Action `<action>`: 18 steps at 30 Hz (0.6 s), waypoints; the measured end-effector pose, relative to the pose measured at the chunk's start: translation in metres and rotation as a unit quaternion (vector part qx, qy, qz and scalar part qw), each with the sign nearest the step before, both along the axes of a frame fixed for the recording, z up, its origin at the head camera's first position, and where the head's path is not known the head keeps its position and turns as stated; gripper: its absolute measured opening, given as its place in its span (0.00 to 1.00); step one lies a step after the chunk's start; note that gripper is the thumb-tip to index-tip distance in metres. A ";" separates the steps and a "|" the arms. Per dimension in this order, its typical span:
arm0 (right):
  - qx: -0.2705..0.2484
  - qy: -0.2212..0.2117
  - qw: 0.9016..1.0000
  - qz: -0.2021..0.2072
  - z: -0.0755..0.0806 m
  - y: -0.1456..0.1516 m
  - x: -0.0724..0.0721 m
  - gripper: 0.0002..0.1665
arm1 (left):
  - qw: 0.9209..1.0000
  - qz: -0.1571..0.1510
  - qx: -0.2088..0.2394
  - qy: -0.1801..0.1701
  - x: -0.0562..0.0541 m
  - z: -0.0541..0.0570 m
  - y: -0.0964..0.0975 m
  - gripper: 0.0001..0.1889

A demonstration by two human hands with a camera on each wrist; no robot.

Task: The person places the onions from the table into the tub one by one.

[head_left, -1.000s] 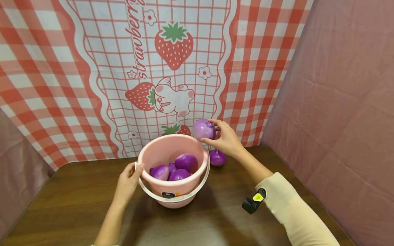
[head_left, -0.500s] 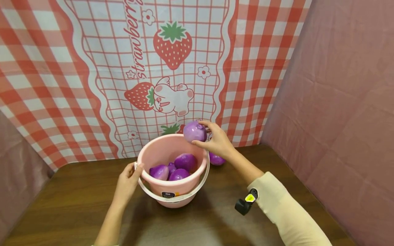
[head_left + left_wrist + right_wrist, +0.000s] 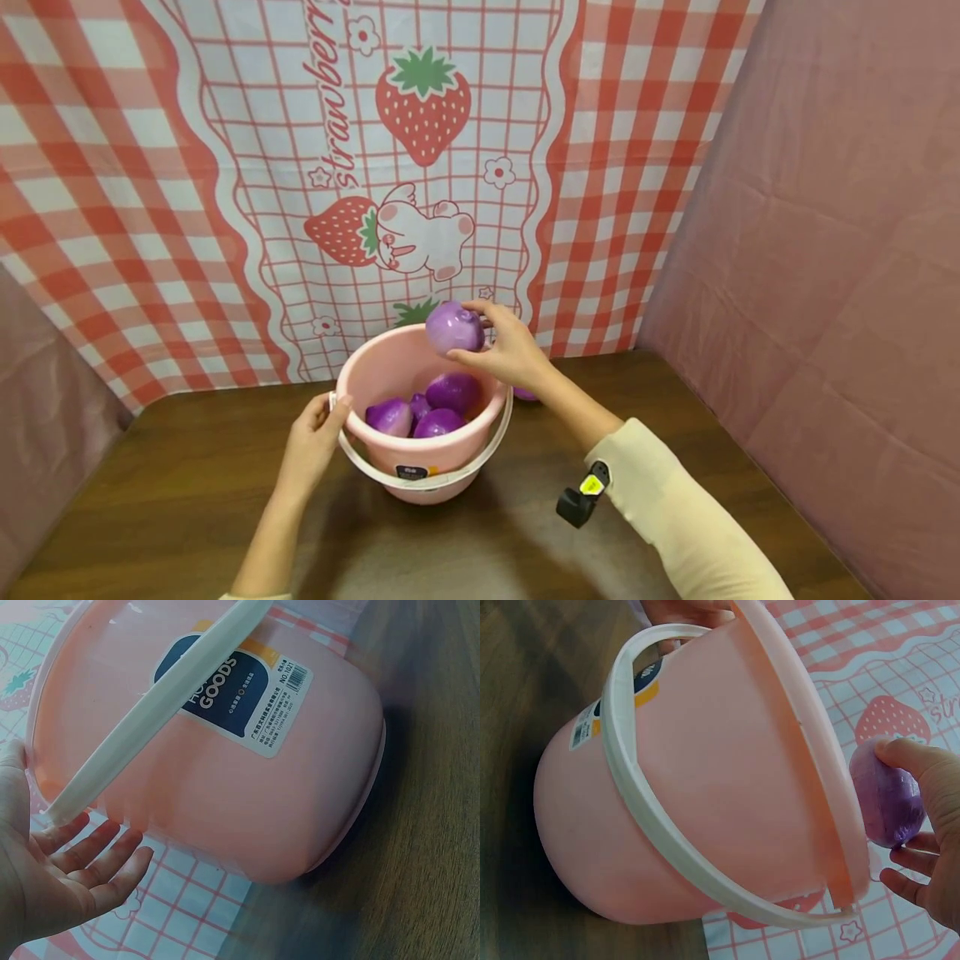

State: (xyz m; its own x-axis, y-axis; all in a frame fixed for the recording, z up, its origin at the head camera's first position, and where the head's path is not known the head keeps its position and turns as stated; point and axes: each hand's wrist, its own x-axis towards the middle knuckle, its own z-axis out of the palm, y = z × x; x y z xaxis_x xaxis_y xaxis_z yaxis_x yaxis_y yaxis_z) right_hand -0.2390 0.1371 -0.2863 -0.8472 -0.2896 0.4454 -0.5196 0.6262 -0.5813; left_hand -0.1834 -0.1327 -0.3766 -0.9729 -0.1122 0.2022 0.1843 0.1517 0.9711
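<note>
A pink bucket (image 3: pixel 420 458) stands on the table, its white handle (image 3: pixel 450 482) hanging down in front. My left hand (image 3: pixel 311 446) holds the bucket's left rim, thumb on top and fingers against the outer wall. Several purple toy onions (image 3: pixel 390 417) lie inside. Over the bucket's right rear rim, my right hand (image 3: pixel 510 346) grips a paler purple onion (image 3: pixel 453 327) between thumb and fingers. The right wrist view has this onion (image 3: pixel 885 795) just beyond the rim, above the opening. One more purple onion (image 3: pixel 525 394) sits behind the bucket's right side, mostly hidden by my right hand.
The brown wooden table (image 3: pixel 187 483) carries the bucket. Behind it hangs a red-and-white checked cloth (image 3: pixel 615 208) with strawberry prints. A plain pink cloth (image 3: pixel 817 292) closes off the right side. A black device (image 3: pixel 581 500) is on my right sleeve.
My right hand has carried the paler onion leftward, from beyond the bucket's right rim to over its opening. The left hand keeps its hold, and the bucket stays put.
</note>
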 end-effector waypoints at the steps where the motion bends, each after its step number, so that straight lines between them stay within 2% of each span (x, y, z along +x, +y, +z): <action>1: 0.001 0.001 1.000 0.000 -0.001 -0.001 0.000 0.41 | 1.000 -0.001 0.001 0.000 -0.001 0.000 0.001 0.16; 10: 0.008 0.009 1.000 0.013 -0.005 -0.011 -0.002 0.41 | 1.000 0.005 0.006 -0.006 -0.001 0.000 0.000 0.16; 18: -0.004 -0.002 1.000 0.024 -0.009 -0.022 -0.002 0.41 | 1.000 0.004 0.012 -0.003 0.000 -0.001 -0.001 0.16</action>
